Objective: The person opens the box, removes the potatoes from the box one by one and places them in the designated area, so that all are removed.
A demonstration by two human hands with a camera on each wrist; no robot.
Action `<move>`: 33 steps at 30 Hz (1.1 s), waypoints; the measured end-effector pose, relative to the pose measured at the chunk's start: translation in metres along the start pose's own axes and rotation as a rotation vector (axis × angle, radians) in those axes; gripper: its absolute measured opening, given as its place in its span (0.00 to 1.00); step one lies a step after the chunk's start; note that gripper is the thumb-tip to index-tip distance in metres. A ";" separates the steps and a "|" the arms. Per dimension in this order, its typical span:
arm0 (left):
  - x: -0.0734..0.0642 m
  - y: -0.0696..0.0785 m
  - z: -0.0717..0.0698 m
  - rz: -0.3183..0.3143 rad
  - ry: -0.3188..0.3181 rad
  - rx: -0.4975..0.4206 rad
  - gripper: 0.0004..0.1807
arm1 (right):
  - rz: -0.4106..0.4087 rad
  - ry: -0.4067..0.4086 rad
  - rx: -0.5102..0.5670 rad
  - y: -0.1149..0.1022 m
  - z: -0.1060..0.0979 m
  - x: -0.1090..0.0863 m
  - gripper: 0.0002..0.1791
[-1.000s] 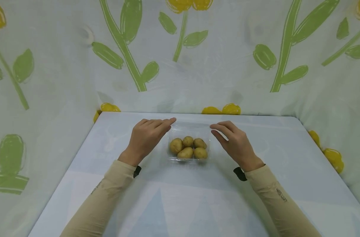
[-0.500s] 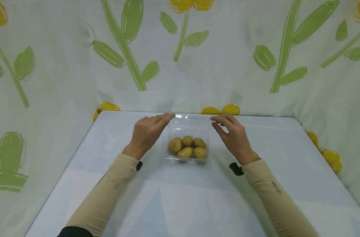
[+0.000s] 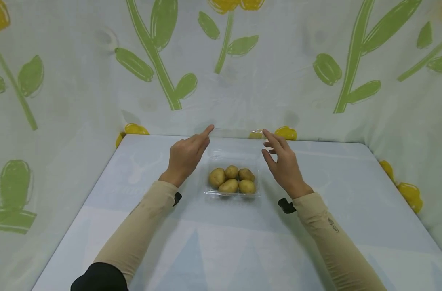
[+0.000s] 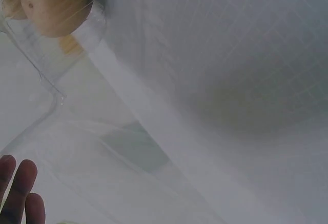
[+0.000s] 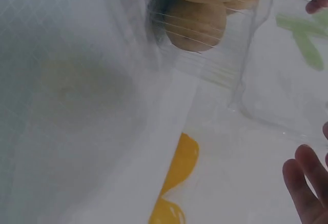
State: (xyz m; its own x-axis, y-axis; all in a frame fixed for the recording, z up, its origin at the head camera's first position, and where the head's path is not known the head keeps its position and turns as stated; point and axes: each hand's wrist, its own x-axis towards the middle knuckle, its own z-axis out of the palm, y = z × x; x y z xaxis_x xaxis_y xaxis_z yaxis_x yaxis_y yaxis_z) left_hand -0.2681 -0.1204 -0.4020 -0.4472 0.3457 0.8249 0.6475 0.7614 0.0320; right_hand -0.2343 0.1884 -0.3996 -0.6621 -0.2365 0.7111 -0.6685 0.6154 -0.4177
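Note:
A clear plastic box point(image 3: 206, 191) stands on the table with several potatoes point(image 3: 228, 186) inside. Its hinged lid point(image 3: 237, 133) is raised steeply at the far side. At the lid's upper left corner is my left hand point(image 3: 186, 157), its index finger straight against the edge. My right hand point(image 3: 284, 169) touches the upper right corner with an extended finger, thumb held apart. Straight fingers point(image 4: 18, 190) show at the lower left of the left wrist view. In the right wrist view, fingertips point(image 5: 296, 175) lie near the transparent lid; the rest of that hand is cut off.
The white table point(image 3: 221, 242) has a pale blue triangle pattern. Close behind it and along its sides hangs a curtain point(image 3: 272, 89) printed with green leaves and yellow flowers.
Both hands have moved up and away from me, swinging the lid higher from its lower position. The box and potatoes stay in place.

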 end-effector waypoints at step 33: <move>-0.010 0.002 0.021 -0.625 -0.497 -0.253 0.22 | 0.526 -0.419 0.206 0.007 0.013 -0.012 0.42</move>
State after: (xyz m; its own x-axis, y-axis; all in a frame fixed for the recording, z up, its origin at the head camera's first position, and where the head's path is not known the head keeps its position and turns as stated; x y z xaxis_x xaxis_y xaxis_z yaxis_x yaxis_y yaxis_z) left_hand -0.2748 -0.1107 -0.4218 -0.9515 0.1477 0.2700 0.2824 0.7677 0.5753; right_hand -0.2353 0.1865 -0.4186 -0.9624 -0.2413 0.1249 -0.2465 0.5826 -0.7745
